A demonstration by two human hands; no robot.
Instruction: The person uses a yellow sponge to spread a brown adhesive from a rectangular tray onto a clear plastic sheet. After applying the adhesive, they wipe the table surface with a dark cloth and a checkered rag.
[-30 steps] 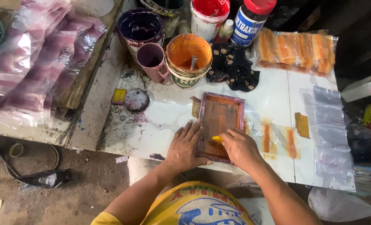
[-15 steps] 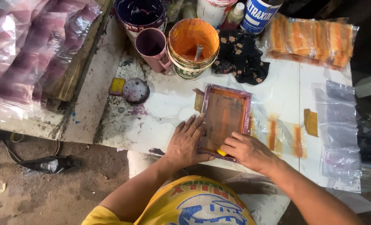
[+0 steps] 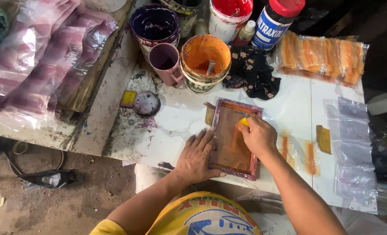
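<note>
Right hand [image 3: 258, 137], fingers clenched on a yellow squeegee [image 3: 243, 122], has travelled from the printing screen's [image 3: 233, 138] near edge to its far end; left hand [image 3: 197, 156] still presses flat, fingers released, beside the frame

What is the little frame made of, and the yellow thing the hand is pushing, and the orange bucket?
Frame: looks like wood, paint-stained purple, holding a thin mesh screen soaked orange. Yellow thing in the right hand: probably sponge or rubber; too hidden to tell. Orange bucket: seems plastic, smeared with wet-looking orange paint.
</note>
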